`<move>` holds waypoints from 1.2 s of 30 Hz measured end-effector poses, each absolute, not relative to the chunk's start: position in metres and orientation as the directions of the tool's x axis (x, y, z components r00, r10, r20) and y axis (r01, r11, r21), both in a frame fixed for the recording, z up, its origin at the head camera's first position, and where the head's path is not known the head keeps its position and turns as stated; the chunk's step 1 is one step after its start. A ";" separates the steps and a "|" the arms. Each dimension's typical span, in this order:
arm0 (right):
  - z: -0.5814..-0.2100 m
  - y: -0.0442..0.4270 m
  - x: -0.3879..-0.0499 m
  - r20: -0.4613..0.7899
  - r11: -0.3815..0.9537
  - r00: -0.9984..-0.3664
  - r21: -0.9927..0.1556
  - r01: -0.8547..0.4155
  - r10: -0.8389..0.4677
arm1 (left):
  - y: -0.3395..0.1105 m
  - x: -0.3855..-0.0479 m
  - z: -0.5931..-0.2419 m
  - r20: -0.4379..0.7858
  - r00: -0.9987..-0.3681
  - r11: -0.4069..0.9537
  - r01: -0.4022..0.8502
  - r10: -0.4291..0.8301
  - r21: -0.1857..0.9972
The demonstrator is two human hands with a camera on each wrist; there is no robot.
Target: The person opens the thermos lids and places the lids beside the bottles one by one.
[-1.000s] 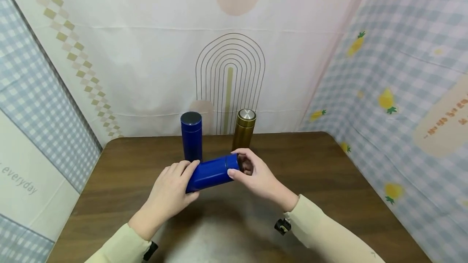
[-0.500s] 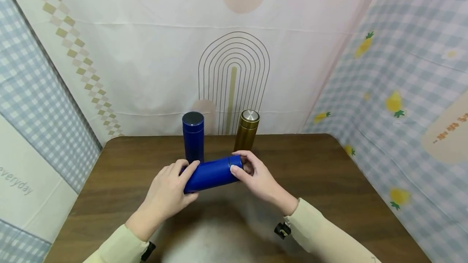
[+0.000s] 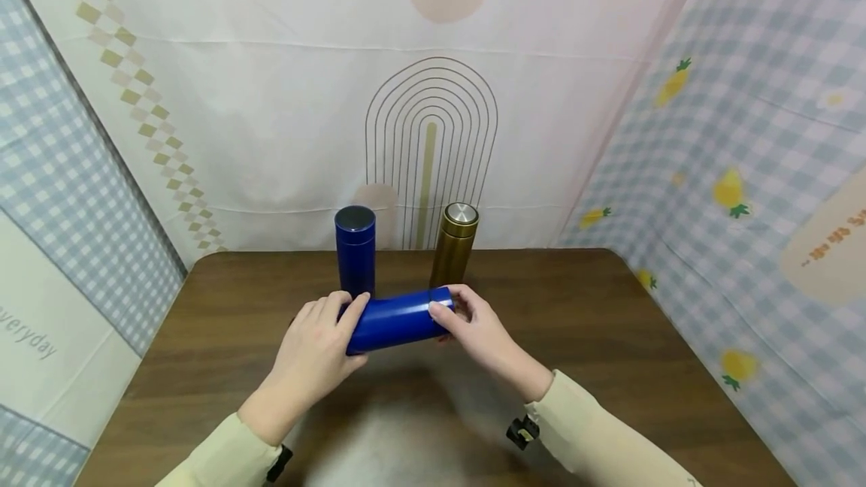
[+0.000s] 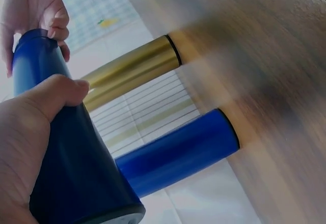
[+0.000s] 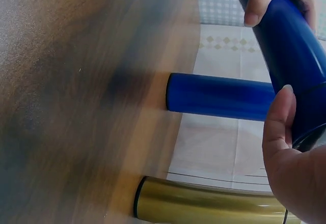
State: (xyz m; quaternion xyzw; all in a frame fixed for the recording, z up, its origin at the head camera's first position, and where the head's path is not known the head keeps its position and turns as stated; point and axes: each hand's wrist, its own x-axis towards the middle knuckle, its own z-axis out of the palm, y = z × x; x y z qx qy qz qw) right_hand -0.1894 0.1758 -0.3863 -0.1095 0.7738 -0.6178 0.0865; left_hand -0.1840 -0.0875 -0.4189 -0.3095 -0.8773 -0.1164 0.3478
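Observation:
A blue flask (image 3: 399,322) is held on its side above the table, its capped end a little higher. My left hand (image 3: 307,355) grips the base end, thumb and fingers round the body. At the cap end, my right hand (image 3: 487,337) has its thumb on the near side and its fingers curled round the end. Behind it a second blue flask (image 3: 355,258) stands upright, its lower part hidden. To its right stands a gold flask (image 3: 455,250) with a silver top. In the left wrist view, the held flask (image 4: 76,152) lies under my left thumb.
The brown wooden table (image 3: 582,322) reaches back to a pale patterned cloth (image 3: 284,134). Blue checked cloth (image 3: 690,149) hangs at the right side, with more at the left. Dark bands with small devices (image 3: 523,431) sit at both wrists.
The held flask has turned slightly closer to level, and its cap end has shifted a little right together with my right fingers. My left hand keeps its grip; both standing flasks stay in place.

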 end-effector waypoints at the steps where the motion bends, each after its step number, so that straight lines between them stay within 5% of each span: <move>1: -0.383 0.175 -0.187 0.006 0.222 -0.960 -0.972 -0.071 -0.280 | -0.088 -0.184 -0.419 0.679 -0.570 0.780 0.625 0.462 -0.006; 15: -0.397 0.166 -0.187 0.189 0.268 -0.951 -0.929 -0.254 -0.245 | -0.089 -0.172 -0.429 0.593 -0.679 0.750 0.636 0.432 0.182; 25: -0.391 0.160 -0.188 0.274 0.254 -0.932 -0.908 -0.332 -0.239 | -0.094 -0.174 -0.428 0.593 -0.692 0.712 0.650 0.411 0.266; 31: -0.390 0.163 -0.189 0.258 0.324 -0.919 -0.878 -0.351 -0.297 | -0.097 -0.175 -0.425 0.454 -0.790 0.702 0.592 0.412 0.395; 36: -0.384 0.167 -0.189 0.112 0.369 -0.926 -0.894 -0.252 -0.360 | -0.100 -0.178 -0.425 0.468 -0.772 0.746 0.596 0.430 0.298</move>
